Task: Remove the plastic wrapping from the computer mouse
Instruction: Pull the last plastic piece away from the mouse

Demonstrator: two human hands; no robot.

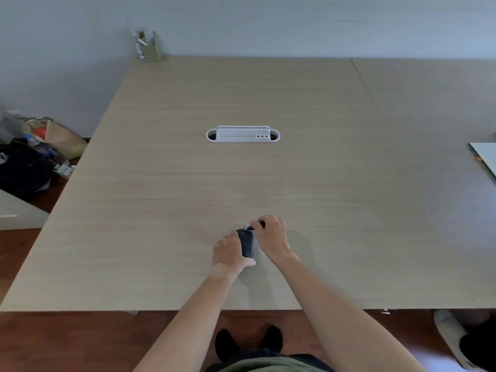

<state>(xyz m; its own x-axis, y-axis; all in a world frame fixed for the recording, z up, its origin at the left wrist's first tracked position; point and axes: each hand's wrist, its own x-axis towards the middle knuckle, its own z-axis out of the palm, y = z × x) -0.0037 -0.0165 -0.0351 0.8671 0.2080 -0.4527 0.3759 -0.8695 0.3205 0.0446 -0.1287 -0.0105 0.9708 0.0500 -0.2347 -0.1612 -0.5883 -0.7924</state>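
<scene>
1. Table: wide pale wood top, lying under both hands & running well beyond the fingers to the wall.
2. Cable tray: white oval grommet set in the tabletop, sitting well apart from the fingertips, straight ahead of them.
3. Pen holder: standing at the far left corner, furthest from the fingers.
4. Left hand: fingers curling round the left side of the mouse, thumb lying along its near end; gripping it w/ a closed hold.
5. Right hand: fingers bunching shut at the mouse's far end, pinching sth small & dark; can't tell exactly what.
6. Mouse: dark, sitting btwn the two hands, touching the left fingers, just beside the right palm.
7. Plastic wrapping: pale scrap showing just left of the right fingertips, at the mouse's far tip; too small & blurry to say more.
</scene>
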